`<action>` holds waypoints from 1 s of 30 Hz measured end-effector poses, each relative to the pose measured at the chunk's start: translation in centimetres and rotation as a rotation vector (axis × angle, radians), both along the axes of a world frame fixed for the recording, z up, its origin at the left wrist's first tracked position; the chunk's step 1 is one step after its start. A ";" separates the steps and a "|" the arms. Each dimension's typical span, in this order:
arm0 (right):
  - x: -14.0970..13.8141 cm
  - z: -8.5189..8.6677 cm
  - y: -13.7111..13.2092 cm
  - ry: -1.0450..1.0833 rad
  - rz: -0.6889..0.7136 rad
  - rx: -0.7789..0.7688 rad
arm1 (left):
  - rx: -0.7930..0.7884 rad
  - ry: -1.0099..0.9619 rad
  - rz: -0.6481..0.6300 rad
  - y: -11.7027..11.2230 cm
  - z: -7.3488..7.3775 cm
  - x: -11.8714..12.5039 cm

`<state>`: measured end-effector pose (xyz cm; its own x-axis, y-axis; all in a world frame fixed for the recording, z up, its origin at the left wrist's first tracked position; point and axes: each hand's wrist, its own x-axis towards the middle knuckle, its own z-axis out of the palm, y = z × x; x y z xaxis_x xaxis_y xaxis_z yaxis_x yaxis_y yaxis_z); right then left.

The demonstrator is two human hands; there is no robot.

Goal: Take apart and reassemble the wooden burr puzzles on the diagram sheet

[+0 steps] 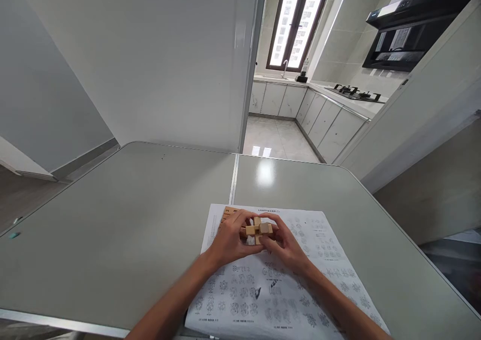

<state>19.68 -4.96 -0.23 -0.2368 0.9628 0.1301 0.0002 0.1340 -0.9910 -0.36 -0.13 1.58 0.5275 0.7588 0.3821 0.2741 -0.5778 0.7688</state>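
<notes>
A small wooden interlocking puzzle (258,229) of crossed light-wood bars is held just above a printed sheet (278,290). My left hand (230,240) grips it from the left with fingers curled round the bars. My right hand (284,242) pinches it from the right. Both hands meet over the upper middle of the sheet. More wooden pieces (227,212) lie behind my left hand, partly hidden by it.
The sheet, covered in small puzzle diagrams, lies on a grey folding table (124,219) with a seam down its middle. A small teal object (14,235) sits near the table's left edge. Beyond the table an open doorway shows a kitchen (300,104).
</notes>
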 end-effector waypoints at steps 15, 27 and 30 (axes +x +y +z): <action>0.1 -1.0 1.0 -0.163 -0.141 0.239 | 0.131 0.072 0.041 0.2 -0.2 0.1; 0.7 -0.4 1.2 -0.048 -0.305 0.018 | 0.235 0.255 0.141 1.0 -1.9 -0.2; 0.7 -0.6 1.3 -0.037 -0.316 0.001 | 0.253 0.289 0.154 1.1 -2.2 -0.3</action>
<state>20.42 -3.68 -0.81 0.0692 0.9894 0.1276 0.0782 0.1221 -0.9894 -0.68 0.95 -0.61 0.5282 0.7381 0.4197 0.5557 -0.6743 0.4864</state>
